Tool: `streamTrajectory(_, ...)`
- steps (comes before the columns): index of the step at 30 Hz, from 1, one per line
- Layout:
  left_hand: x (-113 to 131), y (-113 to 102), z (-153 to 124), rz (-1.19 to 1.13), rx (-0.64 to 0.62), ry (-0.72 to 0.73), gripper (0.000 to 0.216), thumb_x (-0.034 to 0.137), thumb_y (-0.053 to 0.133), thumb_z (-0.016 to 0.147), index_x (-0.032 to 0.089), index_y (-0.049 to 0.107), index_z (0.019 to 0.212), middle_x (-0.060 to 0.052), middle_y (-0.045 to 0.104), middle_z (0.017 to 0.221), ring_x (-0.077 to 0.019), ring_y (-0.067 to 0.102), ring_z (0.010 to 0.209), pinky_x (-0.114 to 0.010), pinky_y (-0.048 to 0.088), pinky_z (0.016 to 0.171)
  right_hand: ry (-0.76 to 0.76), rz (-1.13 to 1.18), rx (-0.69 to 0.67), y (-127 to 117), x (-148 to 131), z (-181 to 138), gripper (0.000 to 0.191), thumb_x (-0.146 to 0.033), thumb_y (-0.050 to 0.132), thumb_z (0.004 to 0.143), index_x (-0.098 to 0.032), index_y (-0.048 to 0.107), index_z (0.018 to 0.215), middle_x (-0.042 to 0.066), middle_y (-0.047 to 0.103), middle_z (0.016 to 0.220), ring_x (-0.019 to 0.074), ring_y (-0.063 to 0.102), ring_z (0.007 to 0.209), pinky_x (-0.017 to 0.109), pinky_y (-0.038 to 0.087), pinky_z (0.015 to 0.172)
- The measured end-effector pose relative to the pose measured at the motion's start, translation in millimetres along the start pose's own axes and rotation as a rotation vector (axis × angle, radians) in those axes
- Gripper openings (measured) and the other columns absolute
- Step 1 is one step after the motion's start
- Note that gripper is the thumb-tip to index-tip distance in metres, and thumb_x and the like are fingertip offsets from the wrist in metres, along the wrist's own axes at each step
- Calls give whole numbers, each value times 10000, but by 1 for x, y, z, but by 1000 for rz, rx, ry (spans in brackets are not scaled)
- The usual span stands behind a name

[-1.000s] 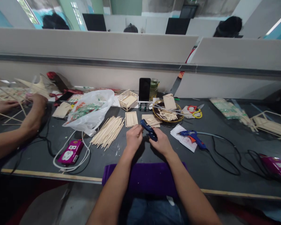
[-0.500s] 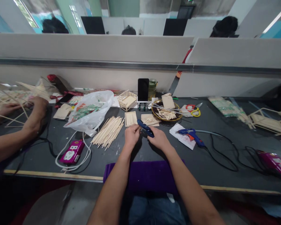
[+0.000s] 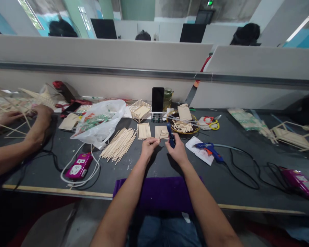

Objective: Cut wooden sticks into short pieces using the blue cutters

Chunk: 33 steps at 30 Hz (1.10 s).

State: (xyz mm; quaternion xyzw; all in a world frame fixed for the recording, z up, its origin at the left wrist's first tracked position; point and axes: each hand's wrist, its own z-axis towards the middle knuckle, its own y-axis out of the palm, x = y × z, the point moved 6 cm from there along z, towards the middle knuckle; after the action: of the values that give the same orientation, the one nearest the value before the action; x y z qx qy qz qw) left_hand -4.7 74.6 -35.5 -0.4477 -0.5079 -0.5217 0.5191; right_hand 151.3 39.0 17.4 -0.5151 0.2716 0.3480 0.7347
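My left hand (image 3: 149,146) pinches a short thin wooden stick (image 3: 160,135) between its fingertips, the stick pointing up. Wrapped in my right hand (image 3: 177,148) is a dark blue hand tool (image 3: 171,138) that looks like a cutter; its jaws are too small to make out. The tool is upright, a little right of the stick and apart from it. Behind my hands lie a small piece of brown card (image 3: 159,129) with cut sticks on it and a flat stick-built panel (image 3: 144,131). To the left is a pile of loose wooden sticks (image 3: 119,144).
A wicker basket (image 3: 195,131) of short sticks and a stick model (image 3: 140,110) stand behind. Right: a blue glue gun (image 3: 212,151) on paper, its cord trailing, and scissors (image 3: 213,123). Left: a plastic bag (image 3: 98,123), a purple power box (image 3: 79,166) and a co-worker's arm (image 3: 36,140).
The dark blue tool has swung from lying across between both hands to upright in my right hand. My hands have drawn apart slightly, and the stick in my left fingers now shows.
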Motion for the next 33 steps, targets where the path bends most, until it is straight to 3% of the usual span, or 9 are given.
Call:
streamTrajectory(5, 1, 14, -4, 9, -96, 105, 274, 445, 764, 609, 186, 758, 699, -19, 587, 658, -143, 524, 666, -278, 413, 664, 25, 193, 124, -2, -1, 1, 279, -351, 587, 766, -204, 499, 986, 31, 656, 840, 190, 634, 745, 325, 494, 746)
streamTrajectory(11, 4, 22, -5, 206, -226, 209, 201, 383, 718, 720, 186, 761, 723, -34, 635, 661, -159, 549, 683, -303, 406, 713, -49, 197, 77, 0, 0, 0, 155, -299, 566, 771, -221, 518, 896, 3, 642, 798, 173, 620, 719, 301, 485, 725)
streamTrajectory(15, 6, 22, -6, 425, -239, 238, 55, 222, 705, 728, 210, 757, 737, -19, 682, 713, -157, 566, 729, -307, 398, 784, -49, 105, 22, 2, 1, -1, 133, -291, 548, 772, -222, 521, 883, 23, 656, 817, 195, 627, 730, 315, 476, 719)
streamTrajectory(19, 8, 22, -8, 514, -259, 258, 96, 150, 690, 709, 194, 757, 761, -20, 698, 750, -167, 573, 769, -302, 396, 800, -60, 13, -35, 9, 1, -1, 185, -243, 526, 752, -225, 523, 935, 37, 664, 830, 219, 636, 744, 326, 470, 710)
streamTrajectory(26, 11, 18, -9, 535, -263, 290, 95, 164, 666, 737, 194, 755, 751, -24, 712, 773, -169, 573, 791, -271, 415, 766, -105, -38, -61, 15, 0, -3, 243, -231, 510, 753, -225, 522, 995, 47, 662, 854, 231, 630, 789, 333, 476, 722)
streamTrajectory(33, 2, 14, -8, 734, -261, 262, 100, 236, 688, 753, 212, 769, 808, -28, 719, 711, -177, 545, 723, -269, 394, 687, -117, 1, 60, 3, 6, -7, 301, -272, 536, 780, -202, 505, 1071, 78, 652, 913, 237, 618, 840, 366, 482, 770)
